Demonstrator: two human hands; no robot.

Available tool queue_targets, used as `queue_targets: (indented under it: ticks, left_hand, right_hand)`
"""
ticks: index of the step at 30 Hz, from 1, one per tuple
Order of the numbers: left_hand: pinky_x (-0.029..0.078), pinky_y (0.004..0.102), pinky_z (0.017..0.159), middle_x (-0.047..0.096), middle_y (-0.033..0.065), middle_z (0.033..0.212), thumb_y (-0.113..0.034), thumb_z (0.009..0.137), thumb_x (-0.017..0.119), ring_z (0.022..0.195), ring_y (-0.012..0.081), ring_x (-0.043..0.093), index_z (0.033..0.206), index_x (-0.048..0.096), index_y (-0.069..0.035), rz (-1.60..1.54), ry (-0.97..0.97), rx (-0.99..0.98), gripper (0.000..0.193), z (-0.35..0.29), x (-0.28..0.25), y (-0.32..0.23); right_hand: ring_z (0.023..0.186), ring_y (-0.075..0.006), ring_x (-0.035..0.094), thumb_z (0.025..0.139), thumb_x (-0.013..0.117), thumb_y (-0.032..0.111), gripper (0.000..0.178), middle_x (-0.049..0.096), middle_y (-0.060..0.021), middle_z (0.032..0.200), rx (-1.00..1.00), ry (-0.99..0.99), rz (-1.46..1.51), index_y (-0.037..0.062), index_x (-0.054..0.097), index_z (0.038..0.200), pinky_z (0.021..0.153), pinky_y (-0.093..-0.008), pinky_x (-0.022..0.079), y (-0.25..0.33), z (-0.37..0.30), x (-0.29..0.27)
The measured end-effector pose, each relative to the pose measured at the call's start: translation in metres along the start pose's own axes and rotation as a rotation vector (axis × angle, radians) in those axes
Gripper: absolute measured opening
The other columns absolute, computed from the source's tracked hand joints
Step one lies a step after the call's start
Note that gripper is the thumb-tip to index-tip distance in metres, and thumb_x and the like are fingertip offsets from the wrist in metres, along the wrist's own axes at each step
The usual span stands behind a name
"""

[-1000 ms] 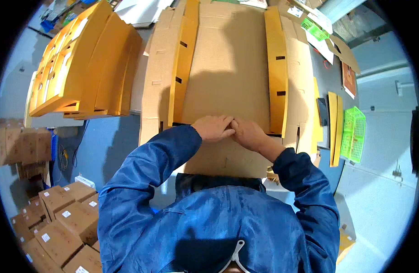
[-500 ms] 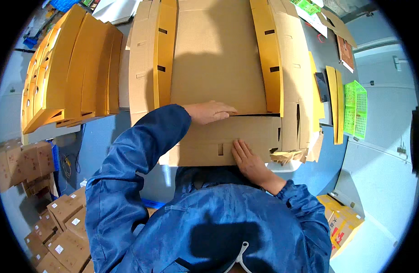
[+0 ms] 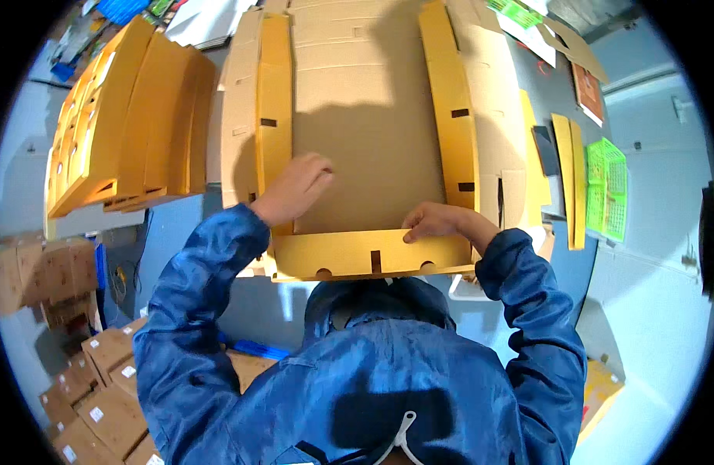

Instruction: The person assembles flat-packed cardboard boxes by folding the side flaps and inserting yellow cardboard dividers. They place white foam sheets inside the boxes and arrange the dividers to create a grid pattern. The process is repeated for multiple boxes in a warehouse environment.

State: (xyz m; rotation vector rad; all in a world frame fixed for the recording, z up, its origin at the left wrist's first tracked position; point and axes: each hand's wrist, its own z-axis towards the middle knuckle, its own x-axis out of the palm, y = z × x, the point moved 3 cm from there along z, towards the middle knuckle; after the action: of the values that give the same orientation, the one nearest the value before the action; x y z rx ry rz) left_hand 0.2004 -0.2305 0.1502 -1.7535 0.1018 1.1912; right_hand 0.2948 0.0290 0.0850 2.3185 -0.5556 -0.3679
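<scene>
In front of me lies a large brown cardboard box [image 3: 364,147], with its inside facing up. Yellow side walls stand along it: the left wall [image 3: 275,85] and the right wall [image 3: 448,93]. A yellow front panel [image 3: 341,252], with a dark slot and two half-round notches, crosses the near end. My left hand [image 3: 295,188] hovers over the near left corner, its fingers loosely bent and apart, nothing visible in them. My right hand [image 3: 442,221] is closed on the front panel's upper edge near the right corner, thumb against the yellow face.
Yellow cartons [image 3: 132,124] stand at the left. Brown boxes [image 3: 113,411] are piled at lower left. On the right are yellow strips [image 3: 570,178], a green basket [image 3: 607,186] and a dark flat piece [image 3: 546,149]. A yellow-taped carton [image 3: 601,395] sits at lower right.
The near flap's brown face has given way to a yellow face with notches. My left hand left the flap and moved left; my right hand moved up from the flap's face to its edge.
</scene>
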Motion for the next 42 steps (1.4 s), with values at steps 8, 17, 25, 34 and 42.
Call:
queue_targets:
  ticks: [8, 17, 25, 34, 42]
  left_hand:
    - [0.027, 0.0408, 0.11, 0.037, 0.0158, 0.139, -0.017, 0.075, 0.068, 0.129, 0.0341, 0.033, 0.132, 0.039, -0.002, 0.276, 0.007, -0.123, 0.066, -0.102, 0.057, -0.017]
    - [0.032, 0.0382, 0.107, 0.043, 0.0153, 0.134, -0.017, 0.078, 0.066, 0.124, 0.0331, 0.039, 0.13, 0.043, -0.001, 0.237, 0.125, -0.185, 0.058, -0.1, 0.063, -0.011]
    - [0.045, 0.0414, 0.086, 0.057, 0.0169, 0.1, -0.015, 0.08, 0.063, 0.096, 0.0332, 0.055, 0.103, 0.056, -0.002, 0.448, 0.307, -0.138, 0.027, -0.092, 0.064, 0.002]
    - [0.048, 0.046, 0.08, 0.064, 0.0186, 0.099, -0.007, 0.079, 0.052, 0.092, 0.0382, 0.061, 0.104, 0.062, -0.003, 0.368, 0.699, -0.331, 0.027, -0.085, 0.06, 0.018]
    - [0.044, 0.0416, 0.088, 0.058, 0.0147, 0.109, -0.004, 0.073, 0.054, 0.104, 0.0323, 0.053, 0.105, 0.062, -0.006, 0.49, 0.44, -0.081, 0.032, -0.092, 0.069, 0.012]
  right_hand:
    - [0.073, -0.0183, 0.058, 0.08, 0.062, 0.016, 0.022, 0.064, -0.0071, 0.08, 0.021, -0.153, -0.012, 0.0014, 0.066, 0.096, 0.067, -0.0301, 0.046, 0.02, 0.01, -0.05]
    - [0.115, -0.0387, 0.049, 0.076, 0.05, 0.005, 0.035, 0.049, -0.0287, 0.122, -0.279, -0.855, -1.187, -0.0093, 0.049, 0.108, 0.105, -0.0439, 0.034, 0.004, -0.096, 0.041]
    - [0.079, -0.0278, 0.057, 0.07, 0.06, 0.01, 0.015, 0.058, -0.0122, 0.079, -0.307, -0.587, -1.17, 0.0037, 0.055, 0.083, 0.078, -0.0358, 0.042, -0.006, -0.063, 0.022]
    - [0.07, -0.0284, 0.062, 0.073, 0.061, 0.009, 0.021, 0.063, -0.0114, 0.073, -0.281, -0.449, -1.027, 0.0053, 0.059, 0.093, 0.065, -0.0377, 0.046, -0.018, -0.053, 0.019]
    - [0.076, -0.0278, 0.062, 0.075, 0.059, 0.007, 0.02, 0.064, -0.0099, 0.077, -0.269, -0.491, -1.077, 0.0095, 0.063, 0.094, 0.073, -0.0388, 0.047, -0.011, -0.062, 0.028]
